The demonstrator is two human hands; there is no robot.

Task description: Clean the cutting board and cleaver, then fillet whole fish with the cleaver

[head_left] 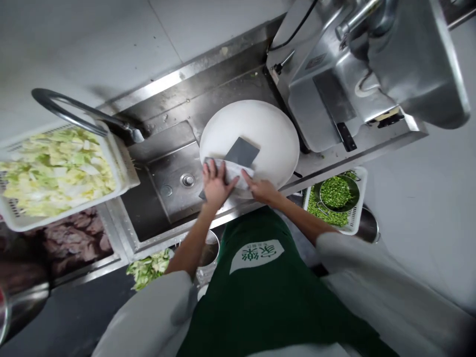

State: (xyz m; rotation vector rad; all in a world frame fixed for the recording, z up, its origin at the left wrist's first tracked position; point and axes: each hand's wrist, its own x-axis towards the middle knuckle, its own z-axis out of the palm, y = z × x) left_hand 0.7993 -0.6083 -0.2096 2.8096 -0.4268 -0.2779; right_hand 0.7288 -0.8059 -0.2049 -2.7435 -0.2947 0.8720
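Note:
A round white cutting board [277, 134] lies on the steel counter beside the sink. On it rests a flat dark grey slab [243, 152] that looks like a whetstone, set at a slant. A broad, pale, shiny blade, seemingly a kitchen knife [232, 170], lies across the slab. My left hand [216, 186] presses on the blade with its fingers spread. My right hand [262, 189] is closed at the blade's other end, index finger stretched along it. The handle is hidden inside my right hand.
A steel sink [174, 181] with a curved faucet [74, 104] is to the left, beside a white basket [124, 183] of chopped cabbage. At right stand a steel machine [316, 114] and a black-handled cleaver [345, 136]. Chopped greens [334, 192] sit below the counter.

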